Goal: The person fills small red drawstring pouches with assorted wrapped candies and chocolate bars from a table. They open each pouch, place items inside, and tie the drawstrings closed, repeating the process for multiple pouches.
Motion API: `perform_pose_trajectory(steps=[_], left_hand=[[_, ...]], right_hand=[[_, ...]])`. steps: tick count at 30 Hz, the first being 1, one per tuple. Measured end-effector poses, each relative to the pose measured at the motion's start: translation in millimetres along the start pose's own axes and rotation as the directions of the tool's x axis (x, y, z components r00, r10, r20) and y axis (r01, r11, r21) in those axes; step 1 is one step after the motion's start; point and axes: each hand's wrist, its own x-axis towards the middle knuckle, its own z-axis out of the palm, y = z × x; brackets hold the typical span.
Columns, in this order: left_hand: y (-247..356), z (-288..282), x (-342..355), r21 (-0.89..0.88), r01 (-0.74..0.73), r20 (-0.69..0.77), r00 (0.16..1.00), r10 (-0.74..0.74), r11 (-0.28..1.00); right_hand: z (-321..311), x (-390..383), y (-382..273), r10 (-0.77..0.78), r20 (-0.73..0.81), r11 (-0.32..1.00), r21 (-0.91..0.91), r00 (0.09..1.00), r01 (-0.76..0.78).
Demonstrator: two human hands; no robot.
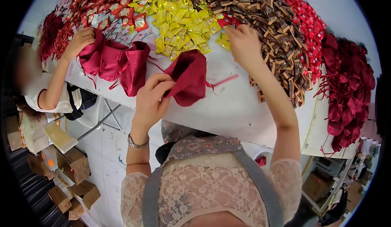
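Note:
My left hand [152,97] pinches the rim of a dark red satin drawstring pouch [188,82], whose mouth gapes upward above the table. A thin ribbon trails from the pouch's right side. My right hand [245,48] reaches to the border between the yellow packets [175,17] and the brown packets [281,44], its fingers curled. Red wrapped packets [229,20] show at its fingertips and one yellow packet [223,42] lies beside it; what the fingers grip is hidden. Left of my pouch, more dark red pouches [118,62] lie on the table.
At the left a co-worker's hand [83,42] touches those pouches. Heaps of red packets [97,3] cover the back of the white table [228,109]. A pile of dark red pouches [348,92] hangs over the right edge. Cardboard boxes [73,166] stand on the floor.

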Motion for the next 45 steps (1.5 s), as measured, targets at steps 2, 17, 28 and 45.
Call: perform_pose_trajectory(steps=[2,17,28,45], left_hand=[[9,-3,-7,-0.151,0.015,0.063,0.998,-0.006,0.988],[-20,26,18,-0.496,0.423,0.193,0.905,-0.378,0.758],[-76,63,4,-0.716,0.451,0.203,0.865,-0.459,0.533],[-77,63,3,-0.663,0.451,0.197,0.875,-0.442,0.597]], right_hand=[[32,8,-6,0.005,0.242,0.974,-0.223,0.97,0.051],[8,21,0,0.38,0.687,0.925,-0.278,0.619,-0.258],[-27,14,12,0.452,0.475,0.596,0.469,0.755,-0.652],[-7,44,14,0.267,0.562,0.811,0.308,0.783,-0.498]])
